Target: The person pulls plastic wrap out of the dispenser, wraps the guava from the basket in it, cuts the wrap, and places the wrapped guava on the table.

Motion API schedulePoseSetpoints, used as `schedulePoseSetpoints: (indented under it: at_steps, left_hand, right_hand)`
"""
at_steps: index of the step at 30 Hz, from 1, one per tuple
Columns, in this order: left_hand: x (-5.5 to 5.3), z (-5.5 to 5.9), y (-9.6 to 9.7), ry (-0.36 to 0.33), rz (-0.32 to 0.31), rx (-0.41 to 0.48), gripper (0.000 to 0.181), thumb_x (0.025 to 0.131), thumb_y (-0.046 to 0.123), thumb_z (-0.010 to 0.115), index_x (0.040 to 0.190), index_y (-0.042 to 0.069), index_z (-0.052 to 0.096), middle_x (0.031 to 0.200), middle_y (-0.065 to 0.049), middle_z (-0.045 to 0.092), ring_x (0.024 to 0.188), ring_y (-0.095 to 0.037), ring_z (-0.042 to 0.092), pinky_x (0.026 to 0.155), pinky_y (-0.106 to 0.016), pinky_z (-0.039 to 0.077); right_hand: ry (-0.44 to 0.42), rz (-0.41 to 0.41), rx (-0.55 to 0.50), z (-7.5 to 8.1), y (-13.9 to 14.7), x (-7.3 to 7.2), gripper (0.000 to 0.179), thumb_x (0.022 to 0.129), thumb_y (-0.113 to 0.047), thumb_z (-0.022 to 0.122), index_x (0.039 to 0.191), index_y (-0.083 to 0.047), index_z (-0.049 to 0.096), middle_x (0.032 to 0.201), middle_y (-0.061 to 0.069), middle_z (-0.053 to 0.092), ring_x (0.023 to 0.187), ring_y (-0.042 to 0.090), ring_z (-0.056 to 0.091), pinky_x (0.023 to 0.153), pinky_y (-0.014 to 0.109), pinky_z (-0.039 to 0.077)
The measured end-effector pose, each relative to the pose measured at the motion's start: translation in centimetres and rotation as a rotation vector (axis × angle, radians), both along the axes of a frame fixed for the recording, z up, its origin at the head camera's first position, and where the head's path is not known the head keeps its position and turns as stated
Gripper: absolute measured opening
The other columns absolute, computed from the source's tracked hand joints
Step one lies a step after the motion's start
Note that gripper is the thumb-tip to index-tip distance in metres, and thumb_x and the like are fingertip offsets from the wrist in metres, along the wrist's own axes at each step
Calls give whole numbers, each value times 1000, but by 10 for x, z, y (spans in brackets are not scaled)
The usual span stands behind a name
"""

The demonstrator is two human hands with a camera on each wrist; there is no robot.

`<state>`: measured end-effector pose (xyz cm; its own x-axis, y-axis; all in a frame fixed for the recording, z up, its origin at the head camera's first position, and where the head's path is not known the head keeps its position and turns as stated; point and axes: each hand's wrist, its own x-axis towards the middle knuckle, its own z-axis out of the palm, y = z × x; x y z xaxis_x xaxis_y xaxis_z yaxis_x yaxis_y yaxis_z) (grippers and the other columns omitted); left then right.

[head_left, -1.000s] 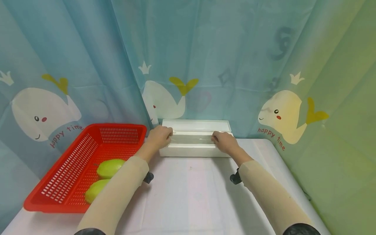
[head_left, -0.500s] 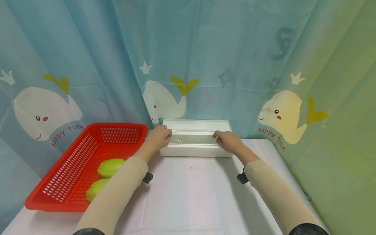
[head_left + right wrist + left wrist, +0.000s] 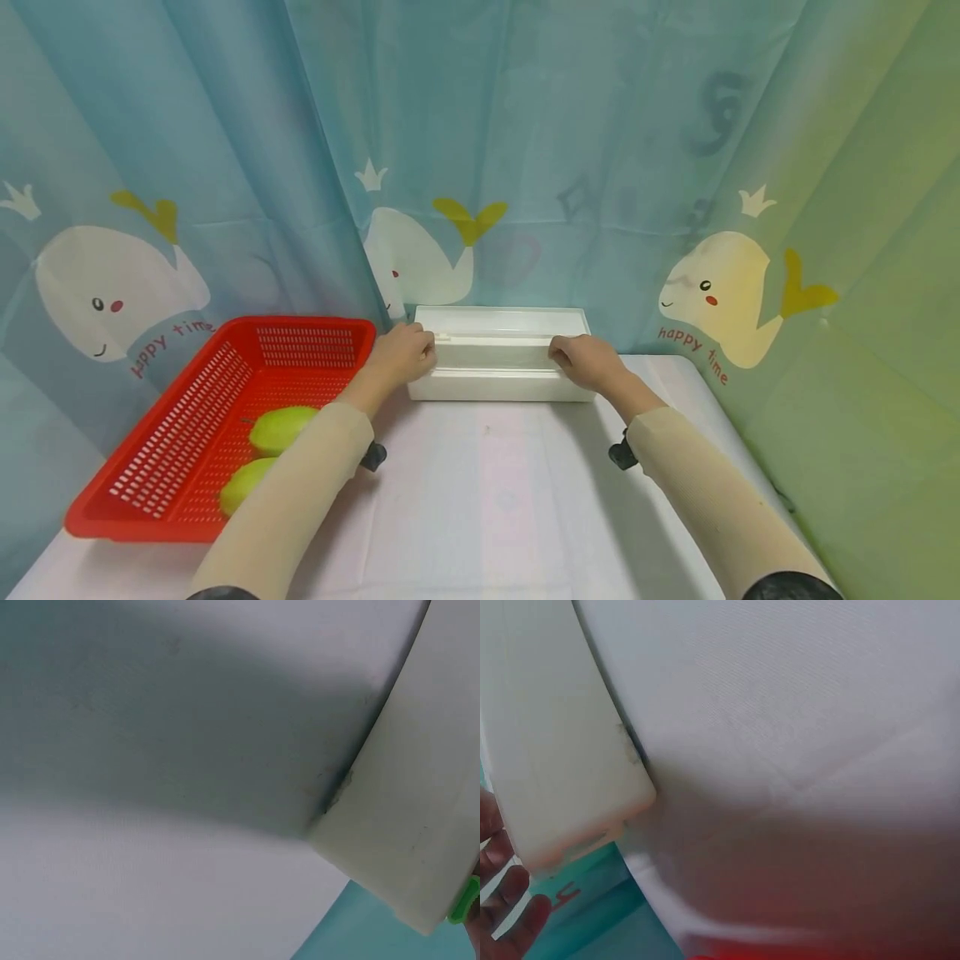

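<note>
White cloth-covered table (image 3: 450, 508) with faint pink banding, white oblong box (image 3: 501, 387) set on it, red perforated plastic basket (image 3: 142, 531) left of the box, small spot (image 3: 487, 430) in front of the box

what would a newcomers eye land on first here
Probably the bright red basket, on the left of the table, with two green fruits inside. Next comes the white box at the far edge, with the left hand and right hand near its ends. Behind it hangs a blue curtain printed with whales.

A basket (image 3: 168, 437) holding two fruits (image 3: 283, 430) lies left of the box (image 3: 497, 386), curtain (image 3: 540, 125) behind both
</note>
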<state>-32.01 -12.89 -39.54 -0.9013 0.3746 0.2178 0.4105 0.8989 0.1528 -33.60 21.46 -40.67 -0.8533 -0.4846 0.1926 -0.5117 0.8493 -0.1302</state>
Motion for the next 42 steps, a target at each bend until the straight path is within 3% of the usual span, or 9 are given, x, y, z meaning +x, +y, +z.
schedulePoseSetpoints:
  at_steps: [7,15,24,35,42]
  left_hand:
    - [2,1,-2,20,-26,3,8,98,17,62,93,12,64,79,-2,61,78,-23,55,65,-36,50]
    - [1,-2,-4,-23,15,59,6,97,15,64,91,16,62,71,0,56,73,-20,53,62,-31,43]
    - [2,2,-4,-22,19,73,6,98,12,61,102,14,66,87,-3,67,80,-22,59,71,-38,53]
    - [2,8,-2,-47,55,84,12,96,13,66,108,15,67,100,-6,71,89,-23,62,79,-40,54]
    - [2,11,-3,-47,48,85,12,97,13,64,108,14,67,101,-6,71,91,-24,63,82,-42,54]
  right_hand:
    - [-41,-28,-5,4,0,3,12,102,-15,57,107,-15,68,97,1,74,87,22,69,75,43,55]
    - [-27,-26,-40,1,1,2,13,100,-13,59,108,-15,69,94,-1,73,89,22,69,75,43,54]
    - [-38,-40,-56,4,5,0,15,100,-10,59,111,-13,69,95,1,73,88,22,69,75,43,54]
    - [1,-21,-64,9,7,-1,15,100,-10,59,110,-13,70,95,2,74,86,23,69,71,44,54]
    - [8,-6,-65,12,10,-2,16,101,-11,58,110,-14,70,95,1,74,85,23,69,69,43,54]
